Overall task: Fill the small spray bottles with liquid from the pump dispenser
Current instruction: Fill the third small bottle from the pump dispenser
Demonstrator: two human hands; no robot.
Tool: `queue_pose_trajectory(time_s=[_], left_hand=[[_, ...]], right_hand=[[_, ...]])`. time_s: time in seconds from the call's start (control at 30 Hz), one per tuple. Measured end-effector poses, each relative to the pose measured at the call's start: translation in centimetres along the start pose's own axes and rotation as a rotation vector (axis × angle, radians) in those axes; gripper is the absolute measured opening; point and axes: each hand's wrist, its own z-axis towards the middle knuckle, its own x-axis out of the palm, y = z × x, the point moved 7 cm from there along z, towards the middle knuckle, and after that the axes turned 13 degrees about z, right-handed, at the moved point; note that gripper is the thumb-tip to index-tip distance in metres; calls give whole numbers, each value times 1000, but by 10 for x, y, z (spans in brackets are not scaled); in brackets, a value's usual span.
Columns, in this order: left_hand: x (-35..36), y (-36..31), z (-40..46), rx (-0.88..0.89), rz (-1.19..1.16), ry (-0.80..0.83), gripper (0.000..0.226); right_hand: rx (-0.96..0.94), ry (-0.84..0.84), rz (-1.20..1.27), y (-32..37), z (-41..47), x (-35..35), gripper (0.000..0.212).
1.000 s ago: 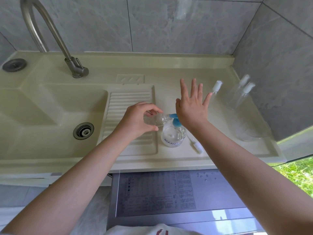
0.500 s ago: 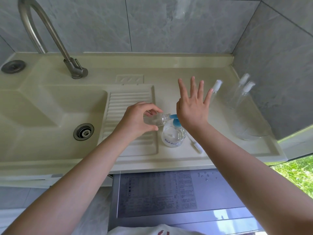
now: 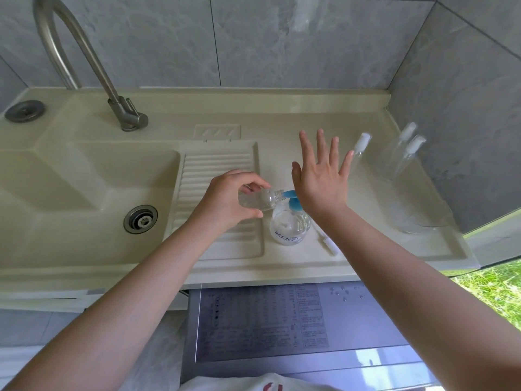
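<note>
- Clear plastic makes up most of what matters: a small clear spray bottle, its cap off, lies tilted almost on its side in the left hand, its open neck meeting the blue spout of the round clear pump dispenser that stands on the cream counter just right of the ribbed drainboard.
- The left hand's fingers and thumb curl round the little bottle's body and grip it — the knuckles face up, the wrist nearly straight from a forearm that reaches in from lower left.
- The right hand is flat and spread, all five fingers straight and pointing away, holding nothing; the heel of its palm appears to rest on the blue pump head, though the contact itself is hidden under the hand.
- Done well, the step seems to call for short, even presses straight down with the palm, so the dispenser does not tip, while the left hand keeps the neck tight against the spout — a gap there would likely send liquid onto the counter.
- Judging by the tilt, the bottle will want levelling up as it fills, or liquid could run back out of the neck.
- A loose white spray-head with its tube lies on the counter just right of the dispenser, probably this bottle's own.
- Three more capped clear spray bottles stand near the right wall, well apart from the hands.
</note>
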Motion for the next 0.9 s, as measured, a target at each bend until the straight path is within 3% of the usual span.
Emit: queue_pose_trajectory(time_s=[0.47, 0.9], left_hand=[[2, 1, 0, -4, 1, 7, 55], [1, 0, 0, -17, -3, 2, 55]], right_hand=[[88, 31, 62, -2, -5, 1, 62], [28, 42, 24, 0, -2, -1, 66]])
